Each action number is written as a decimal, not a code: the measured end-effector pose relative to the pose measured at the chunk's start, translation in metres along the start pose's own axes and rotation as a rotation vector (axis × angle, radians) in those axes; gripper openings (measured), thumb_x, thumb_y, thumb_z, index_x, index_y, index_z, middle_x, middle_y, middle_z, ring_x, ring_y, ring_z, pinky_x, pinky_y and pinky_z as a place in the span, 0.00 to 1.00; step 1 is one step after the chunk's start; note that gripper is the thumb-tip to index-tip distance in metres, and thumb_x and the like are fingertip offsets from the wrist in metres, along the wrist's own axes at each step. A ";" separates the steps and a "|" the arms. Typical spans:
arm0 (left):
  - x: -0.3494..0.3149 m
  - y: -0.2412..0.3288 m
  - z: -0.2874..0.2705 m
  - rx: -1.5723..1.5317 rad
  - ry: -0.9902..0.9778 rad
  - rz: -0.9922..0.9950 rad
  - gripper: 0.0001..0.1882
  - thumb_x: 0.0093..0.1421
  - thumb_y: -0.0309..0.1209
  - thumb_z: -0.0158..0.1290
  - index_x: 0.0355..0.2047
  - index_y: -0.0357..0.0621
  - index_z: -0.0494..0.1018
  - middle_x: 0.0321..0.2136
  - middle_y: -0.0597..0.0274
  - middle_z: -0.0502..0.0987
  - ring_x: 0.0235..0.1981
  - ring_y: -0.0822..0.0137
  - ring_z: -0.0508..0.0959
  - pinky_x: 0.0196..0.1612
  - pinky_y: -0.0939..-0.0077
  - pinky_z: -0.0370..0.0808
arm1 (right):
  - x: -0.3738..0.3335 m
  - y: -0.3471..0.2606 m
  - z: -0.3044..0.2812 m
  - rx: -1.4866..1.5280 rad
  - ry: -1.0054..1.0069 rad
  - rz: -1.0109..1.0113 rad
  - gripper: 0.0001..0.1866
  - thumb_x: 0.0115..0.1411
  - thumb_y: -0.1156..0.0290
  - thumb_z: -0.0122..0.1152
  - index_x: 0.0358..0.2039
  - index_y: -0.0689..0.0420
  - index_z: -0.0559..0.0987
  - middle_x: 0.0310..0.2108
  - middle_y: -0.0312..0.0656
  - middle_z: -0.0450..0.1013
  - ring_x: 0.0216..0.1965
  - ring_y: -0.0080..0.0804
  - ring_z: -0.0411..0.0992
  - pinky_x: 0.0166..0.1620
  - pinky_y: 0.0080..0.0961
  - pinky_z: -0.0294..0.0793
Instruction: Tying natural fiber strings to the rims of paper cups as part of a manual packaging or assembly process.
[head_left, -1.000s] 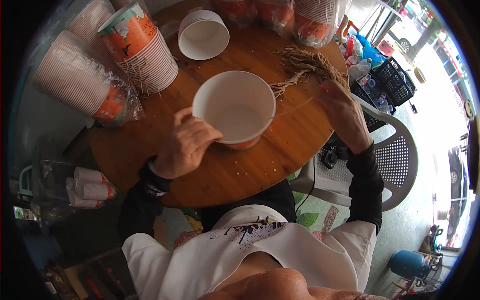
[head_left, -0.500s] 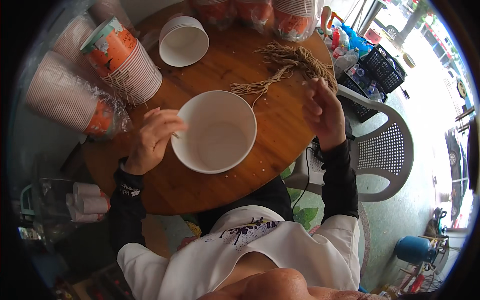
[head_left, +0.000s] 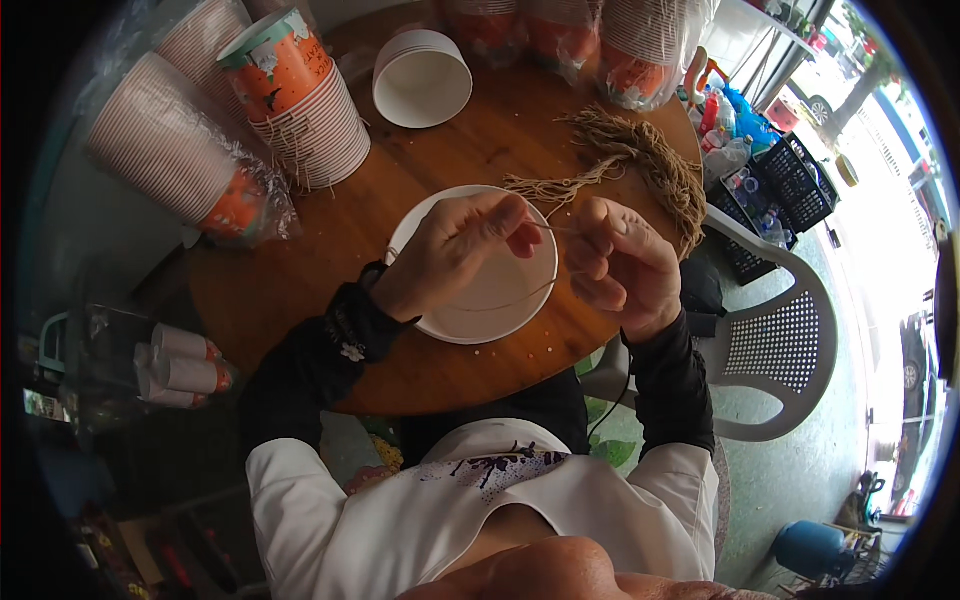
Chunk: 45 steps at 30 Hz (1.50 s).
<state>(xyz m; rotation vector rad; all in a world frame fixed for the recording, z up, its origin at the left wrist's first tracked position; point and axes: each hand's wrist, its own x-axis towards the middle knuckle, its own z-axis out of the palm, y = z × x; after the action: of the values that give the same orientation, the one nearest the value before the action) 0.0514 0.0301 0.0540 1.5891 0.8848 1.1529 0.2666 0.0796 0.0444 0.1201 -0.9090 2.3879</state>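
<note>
A white paper bucket (head_left: 480, 315) stands on the table in front of me, its round mouth facing up. Over its left side, my left hand (head_left: 450, 245) is closed, pinching a thin brown string (head_left: 547, 227). The string runs across to my right hand (head_left: 630, 260), whose thumb and fingers also close on it at the bucket's right rim. A loose strand crosses the bucket's opening below the hands. Beyond them lies a bundle of brown strings (head_left: 655, 175), its thin ends spread toward the bucket.
Small white bowls (head_left: 423, 90) sit nested at the back of the wooden table (head_left: 340, 260). Stacked orange-and-white paper buckets (head_left: 310, 135), some bagged in plastic, crowd the left. More bagged stacks (head_left: 640, 60) line the back. A grey chair (head_left: 770, 340) stands right, near black crates (head_left: 795, 180).
Both hands have come together over the bucket; the left moved right, the right moved slightly inward and down. A string now stretches between them. The whole view has shifted a little.
</note>
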 end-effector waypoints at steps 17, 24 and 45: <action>0.025 0.018 0.029 0.829 0.089 0.344 0.05 0.62 0.27 0.55 0.30 0.39 0.74 0.25 0.59 0.76 0.28 0.60 0.76 0.34 0.70 0.71 | -0.013 -0.006 -0.005 -0.667 0.319 -0.069 0.11 0.65 0.68 0.58 0.43 0.61 0.73 0.27 0.36 0.74 0.25 0.21 0.75 0.27 0.15 0.72; 0.035 0.013 0.036 0.849 0.100 0.390 0.07 0.59 0.25 0.56 0.28 0.41 0.68 0.25 0.58 0.73 0.27 0.56 0.75 0.36 0.65 0.70 | -0.017 -0.011 -0.012 -0.780 0.440 -0.135 0.06 0.63 0.73 0.60 0.35 0.63 0.77 0.24 0.32 0.72 0.23 0.14 0.68 0.25 0.12 0.65; 0.031 -0.037 -0.014 0.333 0.044 -0.212 0.12 0.66 0.33 0.52 0.33 0.34 0.75 0.27 0.65 0.78 0.31 0.76 0.77 0.37 0.81 0.74 | -0.047 0.015 -0.068 -0.635 0.383 -0.384 0.03 0.62 0.78 0.54 0.30 0.59 0.74 0.45 0.43 0.72 0.44 0.26 0.71 0.46 0.24 0.72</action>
<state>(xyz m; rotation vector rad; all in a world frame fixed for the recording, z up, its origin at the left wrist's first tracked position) 0.0465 0.0734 0.0285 1.6872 1.2944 0.9276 0.3053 0.0904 -0.0293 -0.3623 -1.2658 1.6084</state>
